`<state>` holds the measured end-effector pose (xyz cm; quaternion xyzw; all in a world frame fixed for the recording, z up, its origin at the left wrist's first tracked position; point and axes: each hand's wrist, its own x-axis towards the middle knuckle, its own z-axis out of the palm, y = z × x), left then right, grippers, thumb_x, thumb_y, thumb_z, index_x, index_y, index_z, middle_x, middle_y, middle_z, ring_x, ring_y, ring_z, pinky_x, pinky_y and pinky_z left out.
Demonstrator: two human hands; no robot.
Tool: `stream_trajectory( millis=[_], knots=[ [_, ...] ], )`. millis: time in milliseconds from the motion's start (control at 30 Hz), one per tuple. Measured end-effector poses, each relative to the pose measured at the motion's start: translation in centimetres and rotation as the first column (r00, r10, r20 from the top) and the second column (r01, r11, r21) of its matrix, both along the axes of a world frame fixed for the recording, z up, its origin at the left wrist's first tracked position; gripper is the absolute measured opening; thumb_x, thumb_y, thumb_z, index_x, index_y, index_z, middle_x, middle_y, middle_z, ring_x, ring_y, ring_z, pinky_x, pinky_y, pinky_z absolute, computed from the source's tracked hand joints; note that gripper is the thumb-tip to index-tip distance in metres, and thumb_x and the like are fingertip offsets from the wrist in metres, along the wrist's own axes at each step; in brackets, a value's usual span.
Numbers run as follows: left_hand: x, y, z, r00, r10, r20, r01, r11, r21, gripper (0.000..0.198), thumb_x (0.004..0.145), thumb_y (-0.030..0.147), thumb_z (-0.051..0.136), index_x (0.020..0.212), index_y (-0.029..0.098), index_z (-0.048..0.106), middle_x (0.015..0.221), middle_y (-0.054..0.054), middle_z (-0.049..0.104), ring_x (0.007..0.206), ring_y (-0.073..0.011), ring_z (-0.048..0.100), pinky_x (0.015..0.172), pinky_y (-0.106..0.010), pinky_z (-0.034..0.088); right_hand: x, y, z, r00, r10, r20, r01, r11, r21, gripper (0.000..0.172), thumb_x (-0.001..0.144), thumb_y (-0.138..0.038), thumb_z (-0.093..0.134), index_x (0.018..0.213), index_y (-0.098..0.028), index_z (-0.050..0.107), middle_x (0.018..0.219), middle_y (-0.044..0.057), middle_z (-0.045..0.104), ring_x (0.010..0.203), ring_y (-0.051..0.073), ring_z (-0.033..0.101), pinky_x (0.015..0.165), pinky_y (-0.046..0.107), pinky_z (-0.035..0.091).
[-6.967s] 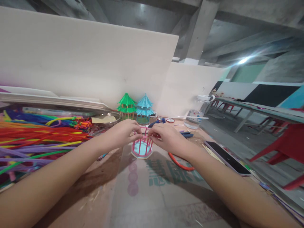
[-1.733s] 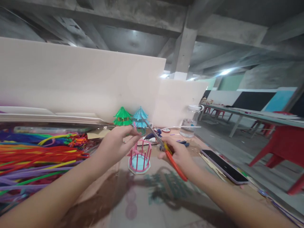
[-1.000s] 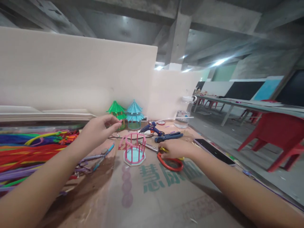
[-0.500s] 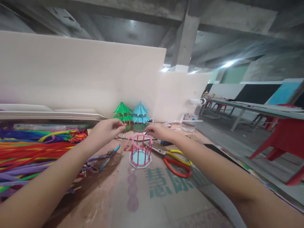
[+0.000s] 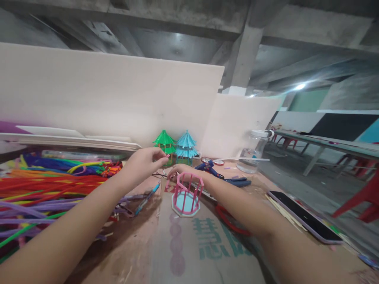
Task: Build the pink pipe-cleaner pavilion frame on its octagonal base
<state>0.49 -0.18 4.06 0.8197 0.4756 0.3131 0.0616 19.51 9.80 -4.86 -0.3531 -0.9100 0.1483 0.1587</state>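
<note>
My left hand point(image 5: 146, 163) is raised left of centre, thumb and forefinger pinched on a small pink pipe-cleaner piece point(image 5: 167, 156). My right hand point(image 5: 180, 170) is lower, behind a pink octagonal cage point(image 5: 188, 175). Its fingers are curled, their tips at the top of a short pink strip point(image 5: 167, 184); the grip is partly hidden. The cage has thin pink posts and stands on a pale blue octagonal base point(image 5: 180, 202) on printed cardboard point(image 5: 166, 256). Behind the hands are a green pagoda model point(image 5: 164, 139) and a blue pagoda model point(image 5: 186, 144).
Coloured pipe cleaners point(image 5: 59, 181) fill the left side. A blue glue gun point(image 5: 209, 167), blue-handled pliers point(image 5: 238, 181) and a clear bottle point(image 5: 251, 154) are back right. Red-handled scissors point(image 5: 231, 223) lie under my right forearm. A phone point(image 5: 306, 217) lies on the right.
My right hand has moved left and down, to the pink strip beside the cage. My left hand still holds the small pink piece. The view has turned, bringing the phone and glue gun into sight.
</note>
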Motion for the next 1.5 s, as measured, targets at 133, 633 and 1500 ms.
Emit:
stream_trajectory(
  millis=[133, 633, 1500],
  knots=[
    [-0.1, -0.1, 0.1, 1.000, 0.011, -0.024, -0.011, 1.000, 0.000, 0.037, 0.081, 0.048, 0.046, 0.082, 0.019, 0.068, 0.060, 0.000, 0.064, 0.057, -0.0167, 0.056, 0.052, -0.024, 0.038, -0.6, -0.4, -0.2, 0.994, -0.108, -0.031, 0.109, 0.993, 0.034, 0.006, 0.070, -0.010, 0.068, 0.074, -0.014, 0.071, 0.076, 0.001, 0.066, 0.072, 0.015, 0.059, 0.065, 0.023, 0.044],
    [1.4, -1.2, -0.3, 0.980, -0.194, 0.033, 0.193, 0.981, 0.037, 0.026, 0.083, 0.037, 0.054, 0.092, 0.022, 0.073, 0.094, -0.002, 0.076, 0.086, -0.0197, 0.067, 0.074, -0.027, 0.048, 9.3, -11.8, 6.0, 0.812, -0.583, 0.041, 0.567, 0.803, 0.187, 0.010, 0.079, -0.019, 0.060, 0.082, -0.020, 0.069, 0.079, 0.003, 0.070, 0.068, 0.014, 0.057, 0.058, 0.022, 0.034],
    [1.9, -2.3, 0.2, 0.985, -0.169, -0.044, 0.170, 0.984, 0.042, 0.036, 0.083, 0.051, 0.046, 0.075, 0.021, 0.065, 0.075, -0.001, 0.069, 0.073, -0.0183, 0.060, 0.064, -0.025, 0.040, 11.2, -3.6, 0.7, 0.633, -0.756, -0.167, 0.727, 0.654, -0.209, 0.018, 0.086, -0.025, 0.066, 0.099, -0.012, 0.065, 0.094, 0.008, 0.071, 0.089, 0.020, 0.068, 0.077, 0.031, 0.055]
  ],
)
